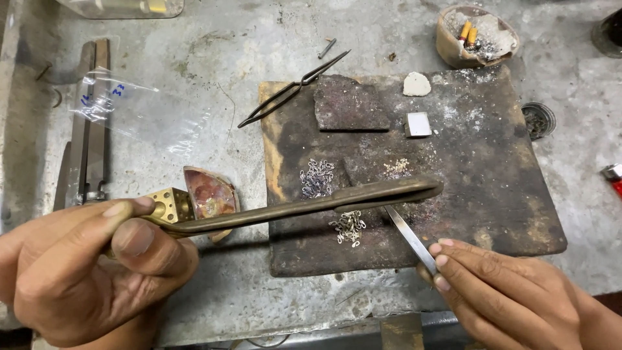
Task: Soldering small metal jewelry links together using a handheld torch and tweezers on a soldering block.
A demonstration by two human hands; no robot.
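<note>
left hand (pixel 84 266) grips brass torch (pixel 304 204) (long, curved); right hand (pixel 512 291) pinches steel tweezers (pixel 408 236).

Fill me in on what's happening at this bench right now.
A person works over a charred board on a grey bench. The left hand grips a long brass torch pipe, its tip out over the board. The right hand pinches slim steel tweezers, pointed toward a small pile of tiny silver links. A second pile of links lies just above the pipe. Black tongs and a small white block lie unused.
</note>
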